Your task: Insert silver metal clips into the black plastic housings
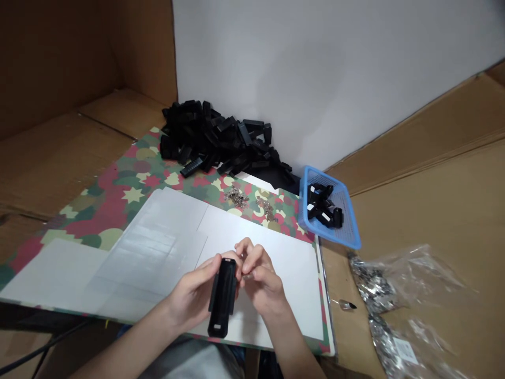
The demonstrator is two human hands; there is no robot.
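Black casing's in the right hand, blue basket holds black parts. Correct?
Not quite: the head view shows the black plastic casing in the left hand, not the right hand. The blue basket does hold black parts.

Your black plastic casing (223, 295): matte black, small pale patch near one end. Heap of black casings (205, 139) in the same black. Blue mesh basket (305, 210) holds black pieces (321, 202) with white marks. You're working over a white sheet (256, 237) lying on a camouflage board (130, 173): green, khaki and pink-red blotches, yellow stars. Silver metal bits (236, 196) sit on the camouflage. Brown cardboard (434, 221) at your right; white wall (315, 68) ahead.
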